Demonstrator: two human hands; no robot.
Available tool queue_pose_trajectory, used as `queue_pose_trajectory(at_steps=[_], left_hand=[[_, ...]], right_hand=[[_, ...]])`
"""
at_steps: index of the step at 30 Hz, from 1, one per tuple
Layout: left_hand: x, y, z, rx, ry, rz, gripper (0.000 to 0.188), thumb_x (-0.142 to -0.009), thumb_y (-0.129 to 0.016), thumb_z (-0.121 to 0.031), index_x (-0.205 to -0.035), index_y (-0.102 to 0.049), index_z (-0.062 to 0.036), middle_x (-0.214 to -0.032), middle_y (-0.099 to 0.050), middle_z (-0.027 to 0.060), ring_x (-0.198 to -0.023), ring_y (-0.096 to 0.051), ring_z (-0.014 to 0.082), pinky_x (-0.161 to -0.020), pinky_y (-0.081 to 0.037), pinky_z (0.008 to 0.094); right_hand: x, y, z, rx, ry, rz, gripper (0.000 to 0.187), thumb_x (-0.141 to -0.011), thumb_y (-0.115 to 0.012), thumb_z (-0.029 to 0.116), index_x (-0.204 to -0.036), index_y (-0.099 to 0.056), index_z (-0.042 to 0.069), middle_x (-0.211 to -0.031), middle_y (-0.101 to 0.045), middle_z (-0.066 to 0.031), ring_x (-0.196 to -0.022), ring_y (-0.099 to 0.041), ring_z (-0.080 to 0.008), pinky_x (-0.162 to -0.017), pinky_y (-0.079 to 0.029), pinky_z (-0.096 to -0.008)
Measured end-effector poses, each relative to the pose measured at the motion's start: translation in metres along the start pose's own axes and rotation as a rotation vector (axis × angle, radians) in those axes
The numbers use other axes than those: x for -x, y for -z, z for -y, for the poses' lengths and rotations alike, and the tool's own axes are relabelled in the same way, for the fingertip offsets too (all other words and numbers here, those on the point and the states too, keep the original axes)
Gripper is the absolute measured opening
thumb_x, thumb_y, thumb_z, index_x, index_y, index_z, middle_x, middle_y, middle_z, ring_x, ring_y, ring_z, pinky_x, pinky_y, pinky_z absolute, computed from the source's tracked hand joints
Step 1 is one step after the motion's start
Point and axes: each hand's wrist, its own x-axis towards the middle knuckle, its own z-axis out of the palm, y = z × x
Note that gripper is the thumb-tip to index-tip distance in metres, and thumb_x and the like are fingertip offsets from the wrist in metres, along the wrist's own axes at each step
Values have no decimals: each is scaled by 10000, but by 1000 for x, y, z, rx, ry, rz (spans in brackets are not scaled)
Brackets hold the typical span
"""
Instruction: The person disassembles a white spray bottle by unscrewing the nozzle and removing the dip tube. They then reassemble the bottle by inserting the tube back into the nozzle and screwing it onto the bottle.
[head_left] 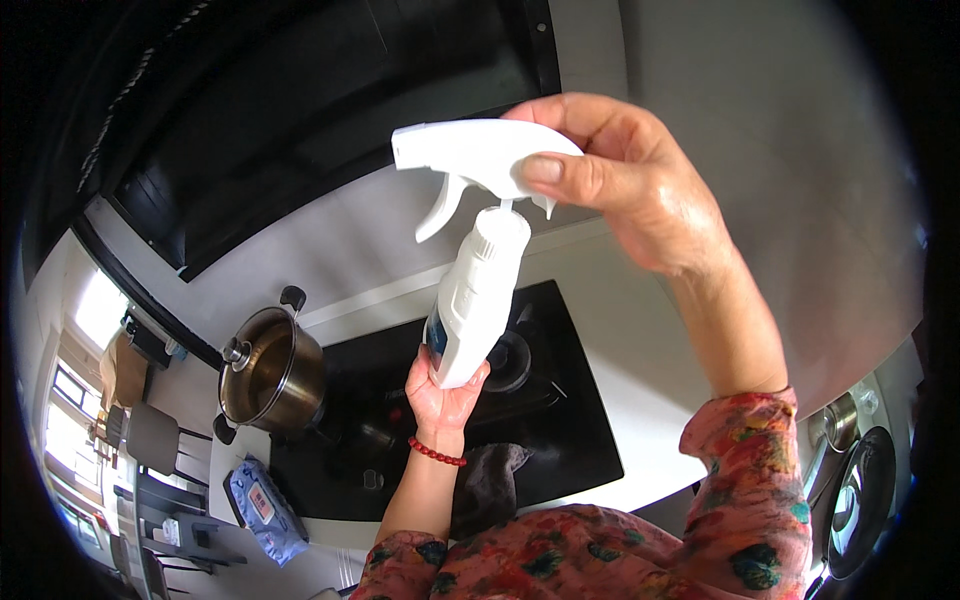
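My left hand [441, 402] grips a white plastic bottle [476, 300] low down, tilted over the cooktop. A white trigger spray head [480, 148] is pinched between the thumb and fingers of my right hand [630, 180]. The spray head sits a little above the bottle's threaded neck, apart from it. A thin pale tube shows in the gap between them and runs down into the neck. The nozzle points left, and no finger is on the trigger. How full the bottle is cannot be seen.
Below is a black glass cooktop [585, 440]. A lidded steel pot [262, 385] stands at its left. A blue soft pack [268, 512] lies near the front edge, and a dark cloth [490, 485] hangs there. Overhead is a black range hood [340, 100]. At far right is a dark pan [872, 490].
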Motion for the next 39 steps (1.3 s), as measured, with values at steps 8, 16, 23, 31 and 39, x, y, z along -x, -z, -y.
queue_pose_trajectory(at_steps=[8,16,23,31,39], left_hand=[[7,-6,-3,-73,-53,-52,441,-893,-466,-345,-1182,-509,-14,-1030,-518,192,-754,-481,255,-565,-386,308],[20,-30,-3,-74,-105,-46,368,-892,-499,-323,-1129,-539,-45,-1002,-603,118,-799,-518,254,-580,-391,323],[33,-44,-9,-111,-157,-23,365,-867,-555,-274,-1172,-512,-79,-1114,-599,102,-961,-597,250,-647,-478,358],[39,-52,-11,-126,-229,-112,341,-896,-517,-291,-1162,-506,-78,-1087,-599,114,-887,-588,247,-593,-441,350],[38,-35,-16,-51,-179,-26,347,-869,-560,-265,-1165,-523,-87,-1112,-602,101,-970,-600,260,-638,-486,367]], right_hand=[[-21,7,9,269,-72,-6,393,-731,-706,271,-969,-654,-37,-832,-636,-121,-743,-580,-183,-715,-449,-285],[-41,21,9,185,-183,10,369,-772,-692,230,-977,-611,-65,-780,-619,-121,-621,-549,-128,-525,-409,-236],[-51,27,8,32,-202,145,315,-826,-656,247,-948,-619,-41,-790,-636,-133,-712,-594,-155,-515,-402,-221],[-49,17,10,386,20,175,393,-799,-682,276,-1050,-625,-20,-837,-649,-105,-752,-589,-169,-629,-440,-274],[-42,-3,20,470,69,272,477,-754,-720,210,-1147,-582,-22,-930,-658,-101,-845,-632,-174,-790,-505,-279]])
